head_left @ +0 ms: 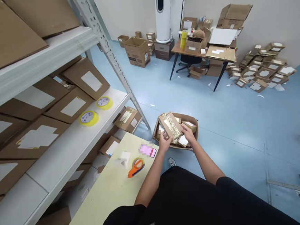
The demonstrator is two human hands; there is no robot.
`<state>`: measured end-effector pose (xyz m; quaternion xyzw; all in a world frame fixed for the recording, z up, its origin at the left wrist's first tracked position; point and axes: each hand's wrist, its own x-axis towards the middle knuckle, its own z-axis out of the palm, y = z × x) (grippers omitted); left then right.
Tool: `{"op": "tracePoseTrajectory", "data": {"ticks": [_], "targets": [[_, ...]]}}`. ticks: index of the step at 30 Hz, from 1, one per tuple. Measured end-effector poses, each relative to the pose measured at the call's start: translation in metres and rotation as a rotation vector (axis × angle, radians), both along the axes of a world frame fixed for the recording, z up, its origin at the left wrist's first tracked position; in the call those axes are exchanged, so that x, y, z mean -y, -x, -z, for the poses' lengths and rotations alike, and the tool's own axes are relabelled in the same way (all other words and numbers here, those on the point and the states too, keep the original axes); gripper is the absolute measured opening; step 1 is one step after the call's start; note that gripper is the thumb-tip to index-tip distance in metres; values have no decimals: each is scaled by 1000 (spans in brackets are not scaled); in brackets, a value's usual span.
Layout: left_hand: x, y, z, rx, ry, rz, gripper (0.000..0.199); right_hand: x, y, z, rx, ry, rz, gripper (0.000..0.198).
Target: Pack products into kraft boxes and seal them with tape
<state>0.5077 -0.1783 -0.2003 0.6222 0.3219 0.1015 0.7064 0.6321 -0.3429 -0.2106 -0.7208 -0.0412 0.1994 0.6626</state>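
A small taped cardboard box (170, 124) is held between my two hands, above a large open carton (195, 129) on the floor. My left hand (165, 141) grips its near left corner, and my right hand (187, 133) has its right side. Shiny tape runs across the top of the box. Inside the carton lie several smaller boxes, some with white labels. To the left on the pale yellow table (111, 185) are an orange tape dispenser (135, 168), a phone (153, 152) and a crumpled white paper (124, 159).
A metal shelf (64, 140) with labelled cartons and two yellow tape rolls (88, 118) stands close on the left. Further back are a cluttered desk (178, 48), an open carton (137, 51) and a heap of small parcels (263, 69). A metal rail (293, 186) lies at the right.
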Motion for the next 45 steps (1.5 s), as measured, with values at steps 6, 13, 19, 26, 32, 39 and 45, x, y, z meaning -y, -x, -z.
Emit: {"op": "tracePoseTrajectory", "data": {"ticks": [6, 13, 19, 26, 32, 39, 45], "targets": [[-41, -8, -22, -79, -262, -176, 63, 25, -68, 9, 71, 395, 251, 48], [-92, 10, -59, -5, -405, -265, 33, -35, -65, -33, 202, 192, 83, 42], [-110, 52, -72, 29, -392, -280, 38, -114, -11, -71, 286, 79, -195, 41], [-141, 148, -82, 65, -368, -440, 39, -184, 82, -84, 314, 32, -434, 46], [-166, 256, -87, 108, -319, -614, 40, -235, 176, -95, 374, 2, -626, 44], [-185, 389, -86, 119, -315, -805, 47, -274, 293, -91, 432, -3, -819, 46], [-174, 467, -83, 117, -312, -859, 47, -283, 353, -98, 485, 1, -941, 48]]}}
